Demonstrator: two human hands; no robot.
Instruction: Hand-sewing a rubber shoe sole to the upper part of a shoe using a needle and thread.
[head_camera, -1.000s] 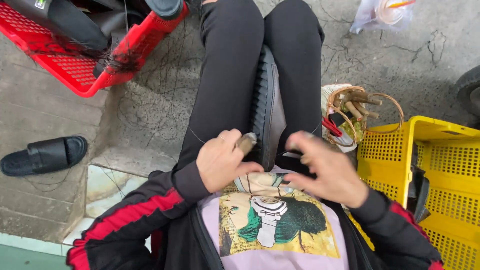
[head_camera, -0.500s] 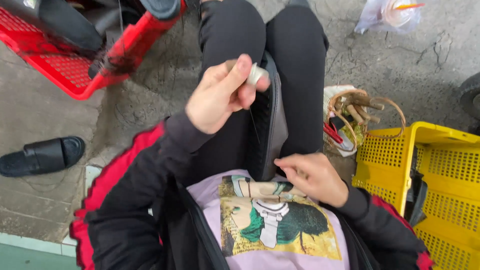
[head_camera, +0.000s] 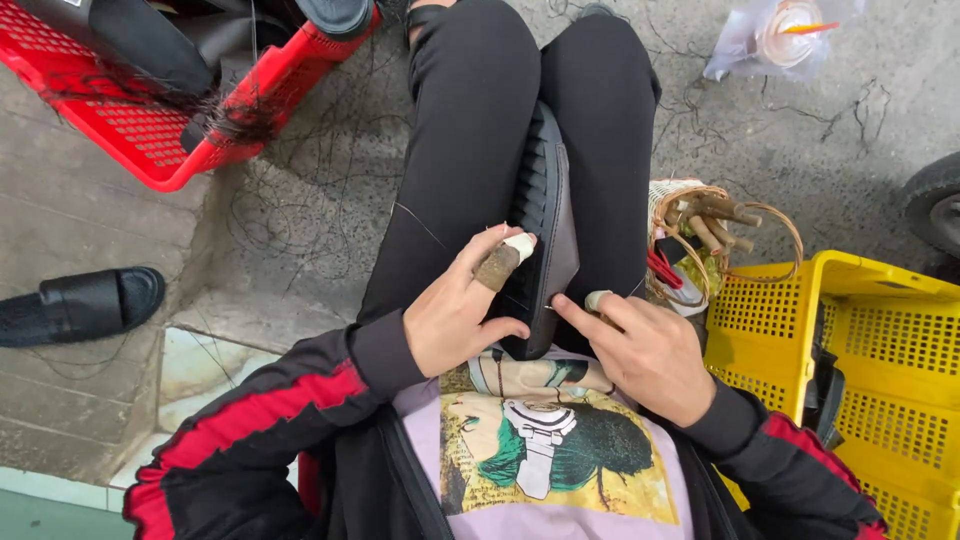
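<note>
Black rubber-soled shoe held upright between the knees, both hands at its heel end.

Left hand spread, taped fingers laid on the sole; right hand pressed against the heel edge, pinching nothing clearly visible. Could perhaps slip from the lap if pushed unevenly, or catch the loose black threads on the concrete floor.
</note>
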